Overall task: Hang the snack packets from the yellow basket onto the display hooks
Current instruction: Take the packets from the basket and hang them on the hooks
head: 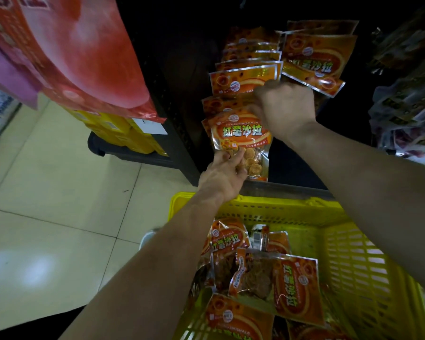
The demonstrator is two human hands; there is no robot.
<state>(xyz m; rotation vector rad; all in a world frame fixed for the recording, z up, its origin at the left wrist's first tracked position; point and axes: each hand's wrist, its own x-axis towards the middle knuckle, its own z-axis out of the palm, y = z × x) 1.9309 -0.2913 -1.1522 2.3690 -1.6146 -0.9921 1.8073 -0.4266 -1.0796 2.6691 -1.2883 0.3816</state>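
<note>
My left hand (225,175) pinches the clear, crinkly bottom of a glossy orange snack packet (241,133), where round golden pieces show through. My right hand (284,107) curls round its top right corner, fingers hidden behind the knuckles. The packet stands upright against the dark rack, just in front of the foil-edged hung packets (245,77). Near me, the yellow basket (292,209), slotted plastic, holds more flat packets (295,285).

Dim, near-black around the display panel (182,57). Soft glare patch on the floor tiles (32,268); foil glints on hung snack packets (243,78). Wide-angle bending at edges; blurred poster (84,57) upper left.
</note>
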